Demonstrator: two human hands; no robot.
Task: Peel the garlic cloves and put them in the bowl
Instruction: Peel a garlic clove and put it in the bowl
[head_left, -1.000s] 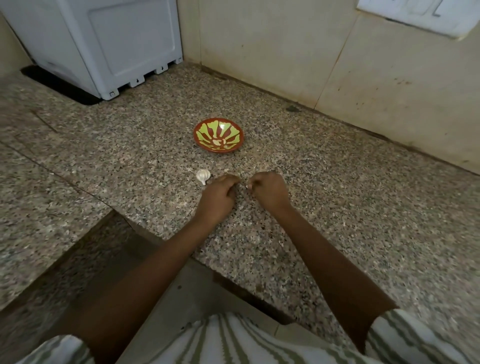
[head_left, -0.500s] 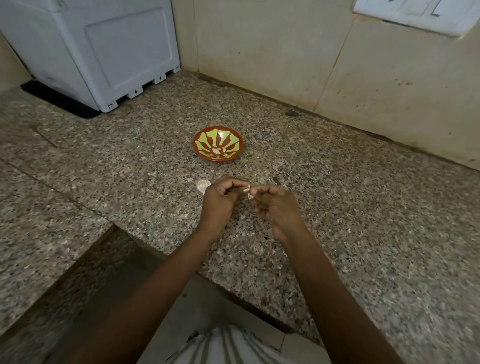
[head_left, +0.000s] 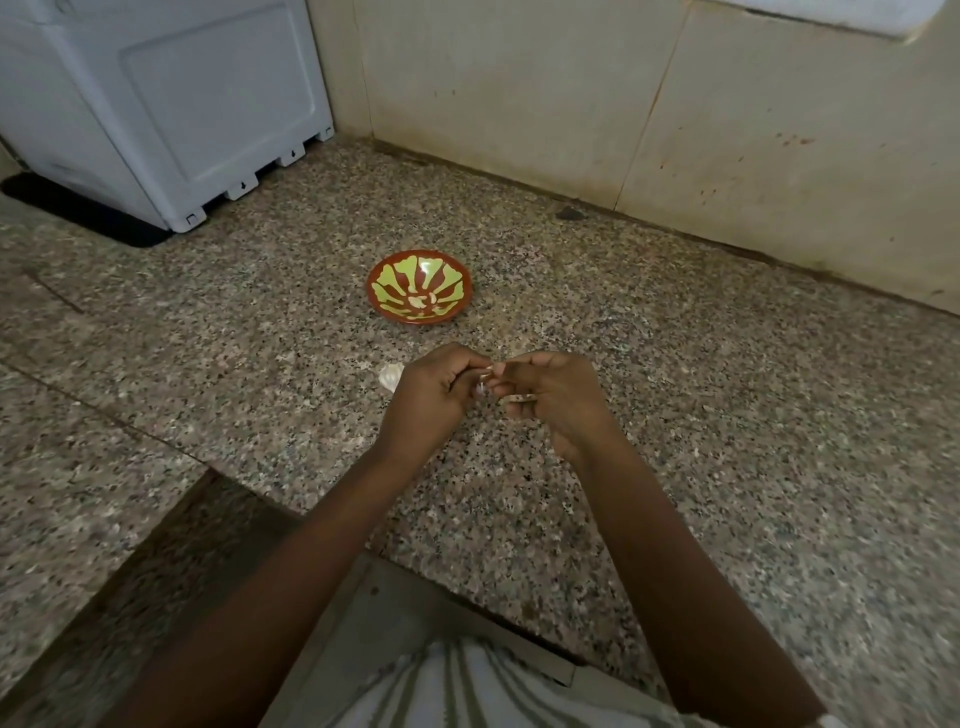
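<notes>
A small red bowl (head_left: 457, 296) with a green petal pattern sits on the granite counter (head_left: 727, 415), with a few pale peeled cloves (head_left: 422, 300) in its middle. In front of it my left hand (head_left: 431, 397) and my right hand (head_left: 558, 397) meet above the counter. Between their fingertips they pinch a small garlic clove (head_left: 484, 383), mostly hidden by the fingers. A white garlic bulb (head_left: 388, 375) lies on the counter just left of my left hand, partly covered by it.
A white appliance (head_left: 171, 104) on a black mat stands at the back left. A tiled wall (head_left: 675, 114) runs along the back. The counter's front edge has a cut-out step near my body at the lower left.
Both hands have lifted off the counter and drawn toward me, with the clove now pinched between their fingertips. The bulb and the bowl have stayed in place.
</notes>
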